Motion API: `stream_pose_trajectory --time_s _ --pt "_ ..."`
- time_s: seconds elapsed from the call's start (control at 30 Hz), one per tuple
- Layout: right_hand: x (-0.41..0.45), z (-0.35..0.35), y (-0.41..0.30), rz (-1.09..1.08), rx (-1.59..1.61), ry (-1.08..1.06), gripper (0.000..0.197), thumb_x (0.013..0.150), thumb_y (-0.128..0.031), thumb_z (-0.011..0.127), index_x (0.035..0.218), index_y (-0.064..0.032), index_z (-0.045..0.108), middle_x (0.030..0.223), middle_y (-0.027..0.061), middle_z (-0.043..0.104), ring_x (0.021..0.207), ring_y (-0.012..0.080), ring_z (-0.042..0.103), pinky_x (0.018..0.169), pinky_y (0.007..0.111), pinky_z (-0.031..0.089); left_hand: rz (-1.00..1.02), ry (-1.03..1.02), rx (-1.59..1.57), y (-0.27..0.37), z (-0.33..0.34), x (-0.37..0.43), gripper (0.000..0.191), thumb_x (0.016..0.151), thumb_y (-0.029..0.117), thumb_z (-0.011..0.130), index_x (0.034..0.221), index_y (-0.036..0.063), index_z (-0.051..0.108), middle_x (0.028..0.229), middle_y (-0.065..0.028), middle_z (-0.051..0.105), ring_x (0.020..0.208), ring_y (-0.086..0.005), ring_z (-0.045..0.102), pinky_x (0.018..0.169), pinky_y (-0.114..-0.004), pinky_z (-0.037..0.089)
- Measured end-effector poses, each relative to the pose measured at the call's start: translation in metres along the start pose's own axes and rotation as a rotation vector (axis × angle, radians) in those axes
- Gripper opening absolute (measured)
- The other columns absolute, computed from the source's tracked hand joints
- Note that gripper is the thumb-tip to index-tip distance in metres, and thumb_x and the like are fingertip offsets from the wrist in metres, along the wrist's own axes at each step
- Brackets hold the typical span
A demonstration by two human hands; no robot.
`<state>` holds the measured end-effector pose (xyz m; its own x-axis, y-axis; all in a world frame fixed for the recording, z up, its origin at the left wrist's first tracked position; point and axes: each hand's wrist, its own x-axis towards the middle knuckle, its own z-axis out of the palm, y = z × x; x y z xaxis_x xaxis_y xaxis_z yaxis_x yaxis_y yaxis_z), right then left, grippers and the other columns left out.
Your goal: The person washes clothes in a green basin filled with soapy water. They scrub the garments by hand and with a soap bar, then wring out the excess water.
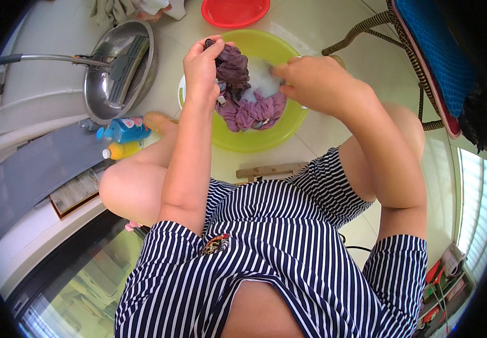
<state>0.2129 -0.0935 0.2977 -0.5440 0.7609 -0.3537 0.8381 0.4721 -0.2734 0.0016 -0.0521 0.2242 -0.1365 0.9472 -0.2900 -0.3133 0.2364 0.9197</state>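
Observation:
A lime-green plastic basin (256,145) with white handles stands on the floor before me, holding cloudy, sudsy water (260,74). My left hand (203,63) grips the upper end of a wet, bunched dark purple cloth (231,63) and lifts it over the basin's left side. Below, a lighter mauve part of fabric (254,110) lies crumpled in the water; whether it is the same piece is unclear. My right hand (307,80) is over the basin's right rim, blurred by motion, its thumb and fingers apart with nothing clearly held.
A red basin (235,12) sits beyond. At left are a metal basin (121,34) with a squeeze mop head (127,69), a blue bottle (129,129) and a yellow bottle (124,149). A chair with a blue seat (433,50) stands right; a low wooden stool (269,170) is below me.

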Motion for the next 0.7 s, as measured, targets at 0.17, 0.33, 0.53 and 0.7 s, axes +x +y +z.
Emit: stream_pose_trajectory --time_s 0.17,0.33,0.53,0.7 --pt "0.0 -0.013 -0.004 0.097 0.14 -0.069 0.034 0.094 -0.021 0.054 0.126 -0.0104 0.06 0.106 0.0145 0.066 0.098 0.0331 0.065 0.084 0.045 0.052 -0.013 -0.03 -0.05 0.014 0.011 -0.03 0.014 0.093 0.007 0.058 0.106 0.0001 0.058 0.095 -0.016 0.07 0.083 -0.0216 0.069 0.077 -0.035 0.057" --pt "0.013 -0.002 -0.002 0.057 0.025 -0.104 0.036 0.094 -0.021 0.054 0.128 -0.0102 0.058 0.109 0.0148 0.065 0.099 0.034 0.064 0.085 0.045 0.052 -0.148 -0.047 -0.148 -0.037 -0.004 -0.032 0.018 0.094 0.01 0.058 0.11 0.0004 0.057 0.097 -0.0142 0.069 0.087 -0.0225 0.068 0.08 -0.036 0.057" --pt "0.021 0.015 -0.003 0.074 -0.071 -0.245 0.036 0.094 -0.023 0.054 0.126 -0.0078 0.058 0.111 0.0158 0.064 0.099 0.0344 0.064 0.085 0.045 0.051 -0.323 0.011 0.28 -0.181 -0.085 -0.014 0.024 0.088 0.01 0.061 0.111 0.003 0.064 0.099 -0.0115 0.07 0.092 -0.0214 0.067 0.082 -0.035 0.052" --pt "0.032 0.044 0.001 0.007 -0.04 -0.222 0.036 0.094 -0.024 0.054 0.125 -0.0079 0.058 0.11 0.0164 0.064 0.1 0.0345 0.063 0.088 0.045 0.05 -0.213 0.058 0.914 -0.255 -0.137 -0.029 0.032 0.083 0.007 0.055 0.112 0.0077 0.068 0.107 -0.0173 0.069 0.101 -0.0325 0.065 0.091 -0.041 0.049"
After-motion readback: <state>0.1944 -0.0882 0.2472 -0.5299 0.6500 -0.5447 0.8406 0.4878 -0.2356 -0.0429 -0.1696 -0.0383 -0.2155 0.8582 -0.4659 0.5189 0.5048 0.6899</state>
